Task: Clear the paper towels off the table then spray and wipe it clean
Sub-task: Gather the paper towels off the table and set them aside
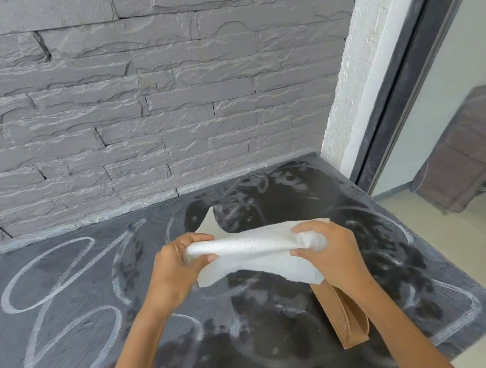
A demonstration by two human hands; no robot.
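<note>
Grey stacked-stone wall (pixel 137 105) backs a dark desk (pixel 67 292) covered in white looping smears and damp-looking patches. Over the middle of the desk, both hands hold a white paper towel (pixel 255 251) stretched between them and lifted off the surface. The left hand (pixel 174 269) is at the towel's 9 o'clock end, fingers (pixel 195 237) curled over the top and thumb under, pinching the bunched edge. The right hand (pixel 330 252) grips the 3 o'clock end the same way, with loose towel hanging below it. A pointed corner of the towel sticks up at 11 o'clock.

At 5 o'clock from the towel, partly under the right wrist, a flat brown thing (pixel 346 322) lies on the desk; it may be folded cardboard or a paper bag. A dark door frame (pixel 404 77) stands at 2 o'clock, with pale floor (pixel 453 251) beyond the desk's edge.
</note>
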